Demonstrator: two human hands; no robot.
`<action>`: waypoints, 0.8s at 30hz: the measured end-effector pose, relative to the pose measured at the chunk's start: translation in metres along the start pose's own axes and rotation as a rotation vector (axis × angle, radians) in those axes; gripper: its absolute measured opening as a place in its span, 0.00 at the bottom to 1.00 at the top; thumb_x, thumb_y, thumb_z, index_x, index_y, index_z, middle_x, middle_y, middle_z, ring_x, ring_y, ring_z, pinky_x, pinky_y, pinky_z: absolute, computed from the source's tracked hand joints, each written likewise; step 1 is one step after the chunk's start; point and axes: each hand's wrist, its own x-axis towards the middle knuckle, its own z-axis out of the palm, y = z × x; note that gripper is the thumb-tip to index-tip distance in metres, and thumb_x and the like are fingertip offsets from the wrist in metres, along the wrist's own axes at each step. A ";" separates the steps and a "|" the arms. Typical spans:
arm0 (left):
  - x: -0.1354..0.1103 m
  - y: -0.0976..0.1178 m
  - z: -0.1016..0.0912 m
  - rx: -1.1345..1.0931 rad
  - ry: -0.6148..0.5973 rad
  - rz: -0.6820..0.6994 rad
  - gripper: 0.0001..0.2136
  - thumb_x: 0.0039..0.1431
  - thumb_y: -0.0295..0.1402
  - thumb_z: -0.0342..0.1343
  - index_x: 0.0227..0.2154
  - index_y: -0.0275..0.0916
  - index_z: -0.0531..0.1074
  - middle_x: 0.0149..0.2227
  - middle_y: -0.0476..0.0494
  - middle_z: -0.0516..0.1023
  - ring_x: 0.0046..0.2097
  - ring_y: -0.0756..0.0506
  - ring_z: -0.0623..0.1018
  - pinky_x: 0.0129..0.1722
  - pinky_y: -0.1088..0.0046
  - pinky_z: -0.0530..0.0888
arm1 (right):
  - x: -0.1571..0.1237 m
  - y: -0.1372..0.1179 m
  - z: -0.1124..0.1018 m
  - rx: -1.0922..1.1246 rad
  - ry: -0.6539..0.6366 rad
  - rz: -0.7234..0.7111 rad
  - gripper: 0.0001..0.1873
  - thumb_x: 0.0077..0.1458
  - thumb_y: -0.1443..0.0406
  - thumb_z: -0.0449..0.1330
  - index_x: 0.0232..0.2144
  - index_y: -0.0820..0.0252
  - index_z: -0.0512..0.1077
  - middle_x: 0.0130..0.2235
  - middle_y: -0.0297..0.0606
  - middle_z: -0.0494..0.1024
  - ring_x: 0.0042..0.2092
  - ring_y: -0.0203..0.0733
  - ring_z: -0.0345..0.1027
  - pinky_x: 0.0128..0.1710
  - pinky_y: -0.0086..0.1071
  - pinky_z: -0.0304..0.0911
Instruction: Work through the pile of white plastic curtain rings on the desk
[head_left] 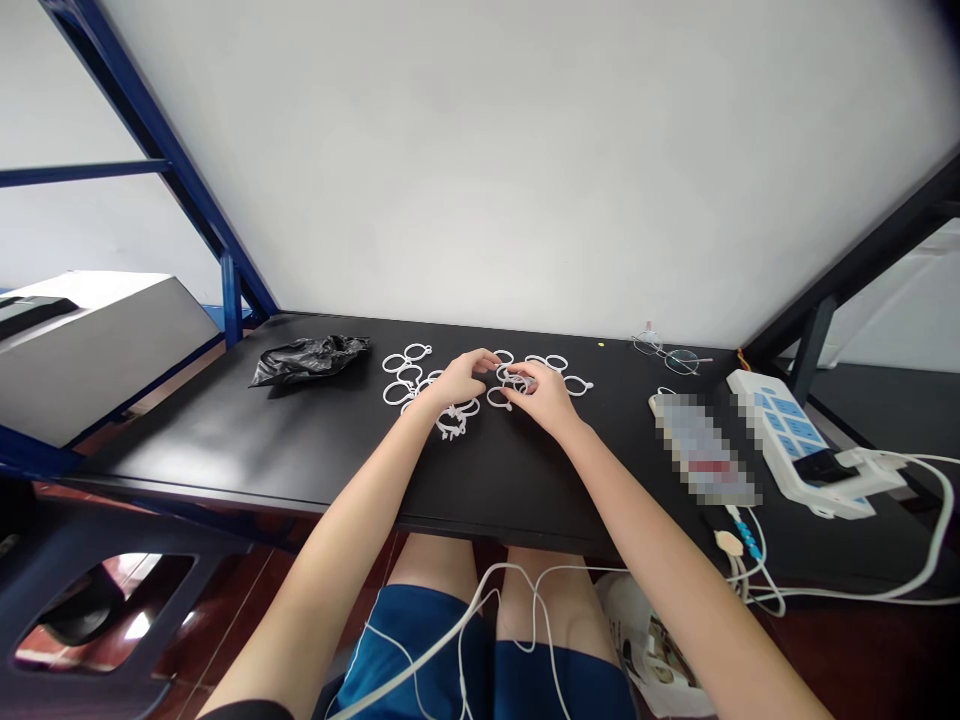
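Bench (300,450): black top, against a pale wall.

White rings (409,375): thin plastic hoops, each with a small tab or knob on the rim. They lie flat and loose, scattered mid-bench toward the far edge, some overlapping. A small bunch of rings (452,425) lies just under the left wrist.

Right hand (541,397): fingers narrow, curled on one held ring (517,381), just above the bench among the others.

Left hand (459,380): fingers narrow, tips meeting the same ring from the other side. Too small to tell if they actually pinch it.

Black bag (311,358): crumpled plastic lying flat on the bench, left of the rings and apart from them. Contents cannot be made out.

Also on the bench, well to the right: spectacles (673,357) and a white power strip (795,438) with a white cable (930,560) running off it.
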 end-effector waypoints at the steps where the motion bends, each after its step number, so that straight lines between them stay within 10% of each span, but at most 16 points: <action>1: -0.001 -0.001 -0.002 0.000 -0.034 -0.002 0.29 0.35 0.14 0.47 0.44 0.38 0.71 0.46 0.42 0.77 0.51 0.44 0.74 0.54 0.64 0.70 | 0.000 -0.001 0.000 0.005 0.006 0.003 0.14 0.45 0.65 0.66 0.38 0.56 0.76 0.37 0.39 0.77 0.36 0.43 0.72 0.30 0.34 0.67; 24: -0.002 -0.008 0.000 0.347 0.019 0.026 0.24 0.37 0.14 0.45 0.38 0.38 0.73 0.30 0.47 0.78 0.31 0.49 0.75 0.35 0.75 0.71 | -0.001 -0.003 0.000 -0.010 0.025 0.011 0.10 0.49 0.62 0.64 0.36 0.57 0.76 0.36 0.39 0.76 0.36 0.43 0.71 0.29 0.33 0.66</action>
